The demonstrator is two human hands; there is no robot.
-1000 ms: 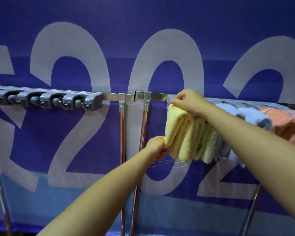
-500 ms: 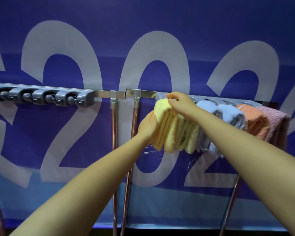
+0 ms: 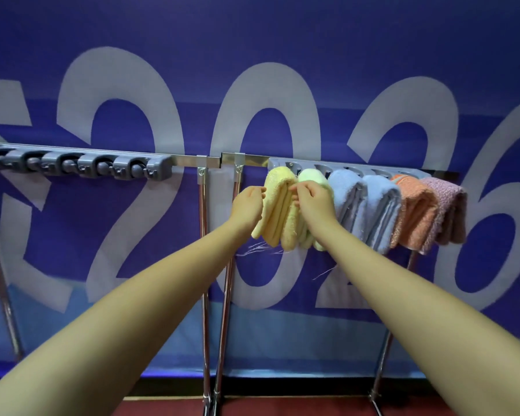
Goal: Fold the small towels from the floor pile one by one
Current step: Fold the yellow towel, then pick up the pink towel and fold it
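A folded yellow towel [image 3: 278,205] hangs at the left end of the right rack's grey holder strip [image 3: 354,171]. My left hand [image 3: 248,205] touches its left side with curled fingers. My right hand [image 3: 312,199] pinches its right edge, partly covering a pale green towel [image 3: 312,177]. Further right hang two light blue towels [image 3: 370,205], an orange towel [image 3: 415,211] and a pink towel [image 3: 446,211]. The floor pile is out of sight.
A second metal rack on the left carries a grey clip strip [image 3: 81,163] with no towels. Chrome rack legs [image 3: 203,265] stand between my arms. A blue banner with large pale numerals [image 3: 264,100] fills the background. Dark red floor [image 3: 282,406] shows at the bottom.
My right hand came down from the top of the yellow towel to its right edge. My left hand rose to the towel's left side. The view pulled back, showing the floor.
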